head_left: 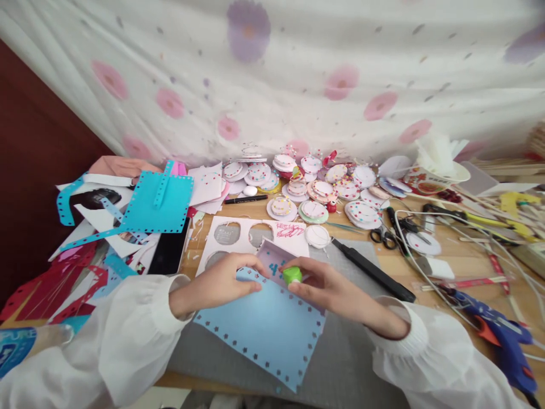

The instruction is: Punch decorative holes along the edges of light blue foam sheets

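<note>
Nearest, a gray mat (349,358) lies under a blue sheet (264,329) with punched edges. The left hand (225,284) pinches the sheet's far edge; the right hand's (330,284) fingers grasp a green punch (292,276) there, both wrists angled inward. Just beyond the fingers sit a shallow box (269,253), holed white paper (243,228), then layered discs (363,213).

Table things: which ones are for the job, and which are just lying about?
In use:
blue paper, held by the left hand
green punch, in the right hand
box with blue bits, seemingly catching them

Probably just lying about:
phone
black pen
glue gun
</note>
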Demonstrator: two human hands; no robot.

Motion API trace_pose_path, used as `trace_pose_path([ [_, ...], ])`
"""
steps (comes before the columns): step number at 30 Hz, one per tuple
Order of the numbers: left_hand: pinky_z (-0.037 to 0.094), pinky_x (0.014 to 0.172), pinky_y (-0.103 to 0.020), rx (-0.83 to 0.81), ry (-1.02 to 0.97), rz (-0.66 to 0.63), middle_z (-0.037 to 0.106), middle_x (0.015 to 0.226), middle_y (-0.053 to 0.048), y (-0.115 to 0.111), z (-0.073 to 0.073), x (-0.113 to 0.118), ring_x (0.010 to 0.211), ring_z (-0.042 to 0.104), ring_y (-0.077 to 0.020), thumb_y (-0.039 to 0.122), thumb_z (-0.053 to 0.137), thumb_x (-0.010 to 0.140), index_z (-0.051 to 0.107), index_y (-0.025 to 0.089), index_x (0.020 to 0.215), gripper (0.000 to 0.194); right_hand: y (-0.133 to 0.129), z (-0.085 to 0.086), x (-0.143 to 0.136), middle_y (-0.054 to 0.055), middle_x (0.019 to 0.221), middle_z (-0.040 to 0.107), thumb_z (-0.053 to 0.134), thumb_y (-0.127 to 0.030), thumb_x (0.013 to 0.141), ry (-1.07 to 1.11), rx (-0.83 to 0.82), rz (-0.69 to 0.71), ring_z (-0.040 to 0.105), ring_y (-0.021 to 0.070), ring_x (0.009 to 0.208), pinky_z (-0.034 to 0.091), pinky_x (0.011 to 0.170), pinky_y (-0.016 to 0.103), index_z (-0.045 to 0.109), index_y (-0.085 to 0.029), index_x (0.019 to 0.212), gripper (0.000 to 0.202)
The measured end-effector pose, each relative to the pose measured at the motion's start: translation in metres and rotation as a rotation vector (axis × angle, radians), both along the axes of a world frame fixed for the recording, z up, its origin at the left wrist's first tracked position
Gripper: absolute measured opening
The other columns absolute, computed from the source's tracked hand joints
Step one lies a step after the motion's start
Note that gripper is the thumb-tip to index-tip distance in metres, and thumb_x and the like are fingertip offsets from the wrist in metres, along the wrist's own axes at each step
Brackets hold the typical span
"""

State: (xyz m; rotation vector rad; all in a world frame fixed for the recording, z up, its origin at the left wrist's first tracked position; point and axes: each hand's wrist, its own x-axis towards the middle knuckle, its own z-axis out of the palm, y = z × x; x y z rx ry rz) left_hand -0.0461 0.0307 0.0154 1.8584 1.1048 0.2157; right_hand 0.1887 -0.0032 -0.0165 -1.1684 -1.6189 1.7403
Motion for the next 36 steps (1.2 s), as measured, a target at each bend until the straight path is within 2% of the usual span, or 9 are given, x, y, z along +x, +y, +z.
trace_pose_path([
  [3, 0.045, 0.09, -0.027, 0.028, 0.021, 0.064, 0.071, 0.099, 0.0, -0.007, -0.001, 0.003, 0.098, 0.063, -0.0186, 0.016, 0.062, 0.075, 0.068, 0.021, 0.092, 0.019, 0.0, 0.0, -0.001, 0.001, 0.086, 0.054, 0.065, -0.041, 0.082, 0.061, 0.019, -0.004, 0.051, 0.01, 0.066, 0.042, 0.052, 0.02, 0.056, -0.019, 0.105, 0.033],
  [6, 0.047, 0.089, -0.028, 0.046, 0.054, 0.102, 0.072, 0.098, 0.0, -0.012, 0.001, 0.008, 0.098, 0.063, -0.0201, 0.017, 0.063, 0.074, 0.069, 0.02, 0.092, 0.019, 0.0, -0.002, -0.005, 0.002, 0.093, 0.057, 0.068, -0.034, 0.08, 0.121, 0.082, -0.015, 0.057, 0.0137, 0.083, 0.049, 0.072, 0.026, 0.054, -0.021, 0.108, 0.033],
  [9, 0.048, 0.088, -0.029, 0.068, 0.052, 0.115, 0.072, 0.097, -0.001, -0.016, 0.004, 0.013, 0.097, 0.064, -0.0207, 0.019, 0.063, 0.075, 0.069, 0.02, 0.09, 0.017, -0.002, -0.002, -0.009, 0.003, 0.1, 0.058, 0.067, -0.029, 0.081, 0.119, 0.179, -0.015, 0.058, 0.0156, 0.092, 0.047, 0.087, 0.031, 0.052, -0.022, 0.11, 0.034],
  [14, 0.048, 0.086, -0.031, 0.058, 0.053, 0.099, 0.072, 0.096, -0.002, -0.016, 0.008, 0.016, 0.095, 0.064, -0.0212, 0.021, 0.064, 0.075, 0.07, 0.019, 0.091, 0.017, -0.006, -0.002, -0.01, 0.004, 0.096, 0.057, 0.055, -0.03, 0.089, -0.047, 0.3, -0.003, 0.054, 0.0159, 0.088, 0.047, 0.079, 0.03, 0.048, -0.021, 0.114, 0.028],
  [19, 0.048, 0.083, -0.029, 0.016, 0.041, 0.076, 0.072, 0.093, -0.001, -0.012, 0.009, 0.018, 0.091, 0.065, -0.0208, 0.019, 0.063, 0.075, 0.07, 0.019, 0.09, 0.017, -0.007, -0.005, -0.006, 0.002, 0.089, 0.056, 0.048, -0.038, 0.093, -0.057, 0.247, 0.043, 0.053, 0.0156, 0.079, 0.045, 0.071, 0.029, 0.044, -0.022, 0.116, 0.028],
  [27, 0.045, 0.086, -0.031, 0.0, 0.061, 0.042, 0.072, 0.095, -0.002, -0.005, 0.012, 0.021, 0.093, 0.064, -0.0214, 0.021, 0.064, 0.074, 0.07, 0.018, 0.091, 0.018, -0.005, 0.005, -0.002, 0.005, 0.101, 0.057, 0.041, -0.036, 0.097, -0.113, 0.302, 0.092, 0.053, 0.0171, 0.09, 0.045, 0.079, 0.031, 0.042, -0.023, 0.118, 0.026],
  [33, 0.046, 0.087, -0.031, -0.019, 0.06, 0.038, 0.072, 0.096, -0.002, -0.004, 0.016, 0.023, 0.093, 0.064, -0.0209, 0.018, 0.063, 0.073, 0.07, 0.018, 0.089, 0.018, -0.003, 0.001, -0.002, 0.004, 0.099, 0.057, 0.045, -0.037, 0.095, -0.063, 0.278, 0.053, 0.055, 0.0161, 0.089, 0.047, 0.079, 0.03, 0.042, -0.023, 0.12, 0.029],
  [36, 0.046, 0.087, -0.031, -0.009, 0.047, 0.023, 0.072, 0.096, -0.002, -0.003, 0.015, 0.022, 0.094, 0.064, -0.0211, 0.018, 0.063, 0.073, 0.07, 0.018, 0.089, 0.018, -0.003, 0.0, -0.001, 0.005, 0.106, 0.058, 0.049, -0.035, 0.094, -0.063, 0.308, 0.092, 0.056, 0.0163, 0.094, 0.047, 0.083, 0.031, 0.045, -0.023, 0.119, 0.028],
])
